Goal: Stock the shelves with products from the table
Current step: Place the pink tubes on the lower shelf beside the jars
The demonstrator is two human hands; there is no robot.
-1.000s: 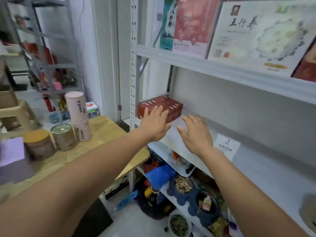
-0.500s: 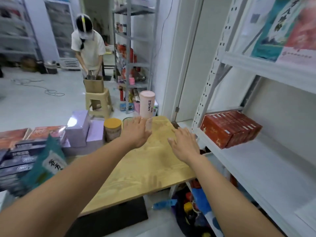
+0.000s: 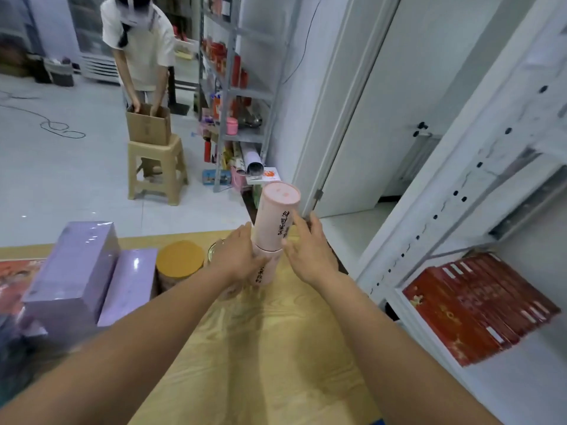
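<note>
Both hands have gone forward from above the tabletop and closed in on the stacked pink tubes, and the view has swung left, so less of the shelf shows than half a second ago.

The left hand (image 3: 236, 259) cups the lower pink canister (image 3: 266, 273) from the left, thumb across its front and fingers curling behind. The right hand (image 3: 308, 254) lies against the right side of the upper pink canister (image 3: 277, 214), fingers straight and pointing up, touching it without wrapping round. The upper canister leans slightly right on the lower one.

The stack stands on the table (image 3: 276, 357) close to its far edge, toward the far right corner. Bare wood runs from the stack back to the near edge beneath both forearms. To the left, a jar with a yellow lid (image 3: 180, 259) sits just beside the left hand, with purple boxes (image 3: 76, 271) further left. The table's right edge lies just beside the perforated upright of the white rack (image 3: 460, 207). On its shelf board, red boxes (image 3: 478, 305) are packed in a row, with white board showing on their near side.

Black characters run vertically down both canisters, too blurred to read. The red boxes carry white strips and gold marks, also unreadable.

Far left, a person (image 3: 138, 44) reaches into a cardboard box (image 3: 148, 125) on a stool (image 3: 156, 167).
</note>
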